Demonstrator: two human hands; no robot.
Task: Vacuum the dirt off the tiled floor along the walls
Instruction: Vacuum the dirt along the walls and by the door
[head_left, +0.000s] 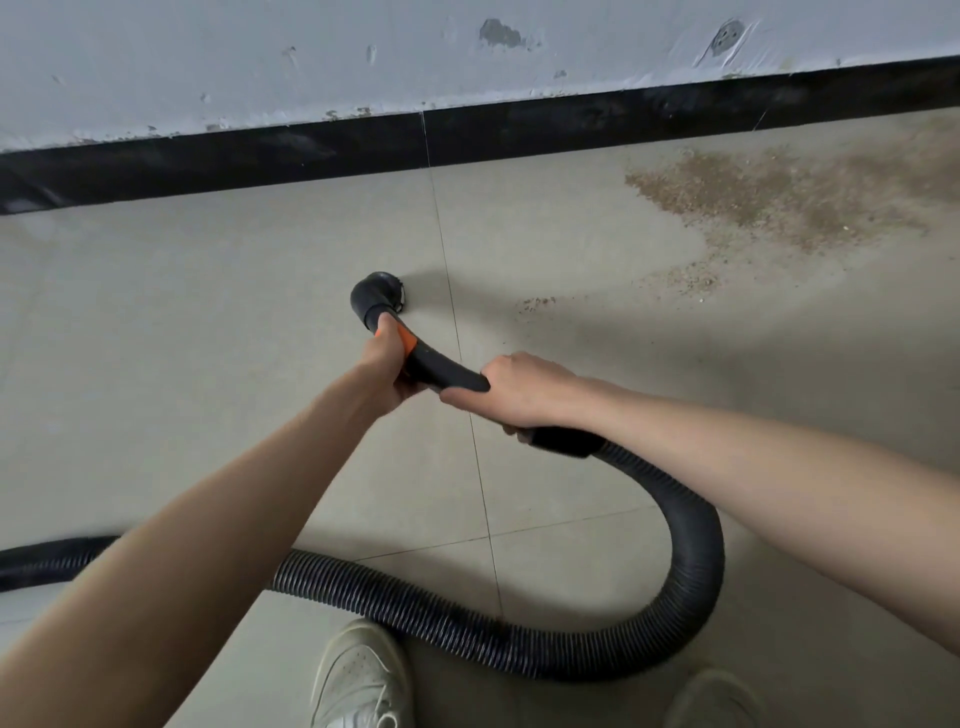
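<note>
While both hands hold on: the nozzle (378, 292) points down at the tiled floor (208, 322).
Left hand (387, 371): wraps the black tube by the orange band (406, 340), to aim it.
Right hand (519, 389): grips the tube further back, to steady the hose (696, 561).
Dirt (779, 197): lies off to the right, near the black strip (311, 156) under the wall (260, 62), well apart from the nozzle.
Next, I think: slide right.

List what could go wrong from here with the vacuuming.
The ribbed hose loops across the floor just ahead of the white shoes, so a step forward may trip on it. The nozzle sits left of the dirt patch; swinging the hose may scatter the small crumbs.
</note>
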